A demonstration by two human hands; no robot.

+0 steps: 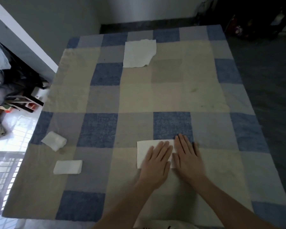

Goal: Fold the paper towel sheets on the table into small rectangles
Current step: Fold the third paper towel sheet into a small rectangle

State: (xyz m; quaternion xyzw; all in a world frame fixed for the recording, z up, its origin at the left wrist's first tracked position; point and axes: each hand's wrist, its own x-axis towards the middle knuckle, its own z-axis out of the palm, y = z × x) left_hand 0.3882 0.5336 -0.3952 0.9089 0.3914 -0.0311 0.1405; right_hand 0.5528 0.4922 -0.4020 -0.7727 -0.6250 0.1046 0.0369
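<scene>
Both the left hand [157, 160] and right hand [187, 157] lie flat with fingers straight on the paper towel [143, 152], likely pressing its fold flat on the counter [139, 96].

No legible txt, labels or nos.

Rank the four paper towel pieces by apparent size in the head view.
1. Unfolded sheet, though farthest away.
2. Sheet under both hands, partly hidden.
3-4. Flat folded rectangle and lumpy folded piece: too alike.

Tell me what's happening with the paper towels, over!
Both hands flat, left hand and right hand pressing the half-folded sheet. Two folded pieces at left. One unfolded sheet far side. Nothing blocking.
</scene>
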